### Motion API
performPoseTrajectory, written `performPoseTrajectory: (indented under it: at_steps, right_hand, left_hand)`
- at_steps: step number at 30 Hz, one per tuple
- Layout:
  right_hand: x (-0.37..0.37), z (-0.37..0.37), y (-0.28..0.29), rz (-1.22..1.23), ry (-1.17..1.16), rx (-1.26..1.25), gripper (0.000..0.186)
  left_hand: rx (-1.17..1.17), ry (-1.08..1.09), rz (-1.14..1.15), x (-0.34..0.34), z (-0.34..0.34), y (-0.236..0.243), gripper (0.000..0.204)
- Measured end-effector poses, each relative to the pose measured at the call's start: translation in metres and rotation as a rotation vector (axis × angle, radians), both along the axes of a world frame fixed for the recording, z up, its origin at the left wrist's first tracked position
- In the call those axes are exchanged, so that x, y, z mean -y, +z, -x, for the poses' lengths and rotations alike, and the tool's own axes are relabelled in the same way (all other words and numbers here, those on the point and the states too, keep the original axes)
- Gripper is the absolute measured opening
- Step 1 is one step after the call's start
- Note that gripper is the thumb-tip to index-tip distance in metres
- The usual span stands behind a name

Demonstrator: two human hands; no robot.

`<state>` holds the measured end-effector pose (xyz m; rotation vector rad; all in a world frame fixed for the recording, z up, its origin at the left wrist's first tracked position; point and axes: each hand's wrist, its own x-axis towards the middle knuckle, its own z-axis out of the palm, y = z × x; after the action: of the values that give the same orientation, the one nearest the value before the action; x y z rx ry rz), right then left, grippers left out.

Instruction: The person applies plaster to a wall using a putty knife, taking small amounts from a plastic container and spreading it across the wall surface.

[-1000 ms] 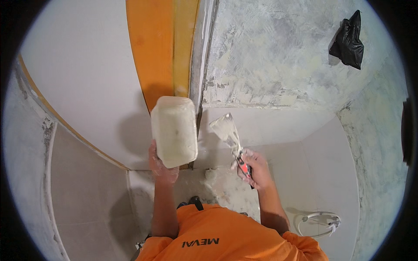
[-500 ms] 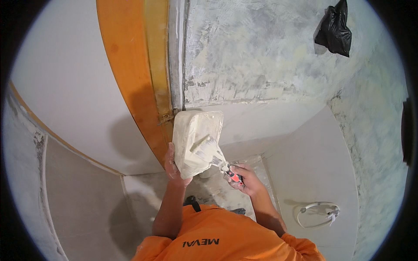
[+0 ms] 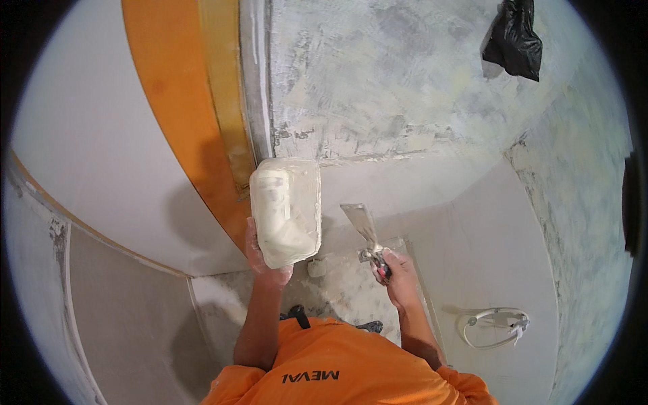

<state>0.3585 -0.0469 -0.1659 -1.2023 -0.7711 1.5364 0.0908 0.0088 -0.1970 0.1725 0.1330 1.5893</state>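
Observation:
My left hand is wrapped round the near end of a white plastic tub, its fingers partly hidden beneath it. Cream-coloured filler paste lies along the tub's left side and near end. To the right, my right hand grips the red and black handle of a putty knife. Its wide metal blade points up and to the left, smeared with a little paste. A gap separates the blade from the tub.
Beyond the tub is a wall with patchy grey plaster over smooth panels. An orange wooden door frame and white door stand on the left. A black plastic bag hangs upper right; a looped pale cable sticks out lower right.
The putty knife has come out of the tub and moved right, leaving most of its paste behind. My left hand and the tub have shifted slightly left, and the tub sits straighter.

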Motion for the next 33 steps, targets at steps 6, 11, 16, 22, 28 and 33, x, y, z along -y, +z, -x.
performPoseTrajectory:
  at_steps: [6, 11, 16, 22, 28, 33]
  right_hand:
    - [-0.029, 0.027, 0.031, -0.608, 0.106, 0.686, 0.023]
    - [-0.042, 0.011, 0.019, -0.710, 0.205, 0.783, 0.028]
    - [-0.036, -0.030, -0.028, -0.598, 0.253, 0.911, 0.028]
    - [0.002, -0.043, -0.040, -0.258, 0.148, 0.787, 0.028]
    - [0.017, -0.032, 0.017, -0.277, 0.084, 0.628, 0.024]
    - [0.016, -0.022, 0.055, -0.293, 0.056, 0.485, 0.020]
  left_hand:
    - [-0.264, 0.005, -0.057, 0.004, -0.027, 0.000, 0.055]
    - [-0.352, 0.014, -0.023, 0.004, -0.021, -0.022, 0.052]
    - [-0.635, 0.270, -0.111, -0.002, -0.004, -0.022, 0.052]
    - [-0.417, 0.119, -0.022, -0.003, 0.001, 0.017, 0.058]
    - [-0.483, 0.072, -0.009, -0.001, -0.014, 0.015, 0.063]
    - [-0.541, 0.025, -0.015, 0.001, -0.028, 0.014, 0.070]
